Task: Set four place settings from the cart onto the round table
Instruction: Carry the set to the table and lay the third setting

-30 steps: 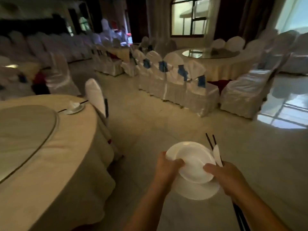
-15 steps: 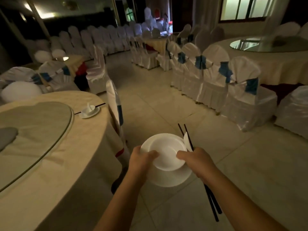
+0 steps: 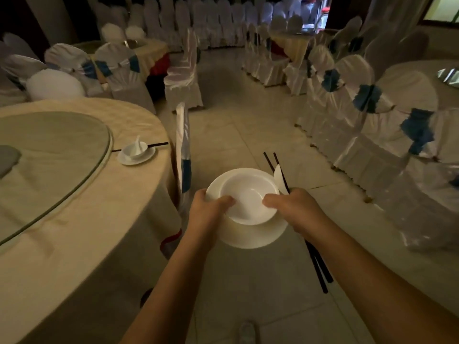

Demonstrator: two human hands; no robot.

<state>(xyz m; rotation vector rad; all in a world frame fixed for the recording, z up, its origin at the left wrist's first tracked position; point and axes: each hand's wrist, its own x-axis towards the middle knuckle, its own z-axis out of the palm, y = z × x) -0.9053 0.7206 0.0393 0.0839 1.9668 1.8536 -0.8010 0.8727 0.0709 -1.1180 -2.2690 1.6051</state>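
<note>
I carry a white bowl (image 3: 250,194) stacked on a white plate (image 3: 255,235) above the floor, right of the round table (image 3: 82,219). My left hand (image 3: 207,211) grips the left rims of both, thumb inside the bowl. My right hand (image 3: 295,209) holds their right side together with two black chopsticks (image 3: 318,266) and a white spoon (image 3: 279,178). On the table's right part stands one setting (image 3: 136,152): plate, bowl, spoon, and chopsticks lying behind it.
A glass turntable (image 3: 49,155) covers the table's middle. A covered chair (image 3: 183,150) stands at the table's edge just left of the dishes. A row of white covered chairs (image 3: 360,115) with blue bows lines the right. Tiled floor runs between them.
My view has swung left and the round table with its setting has come closer and more central. Both hands keep the same hold on the dishes, chopsticks and spoon.
</note>
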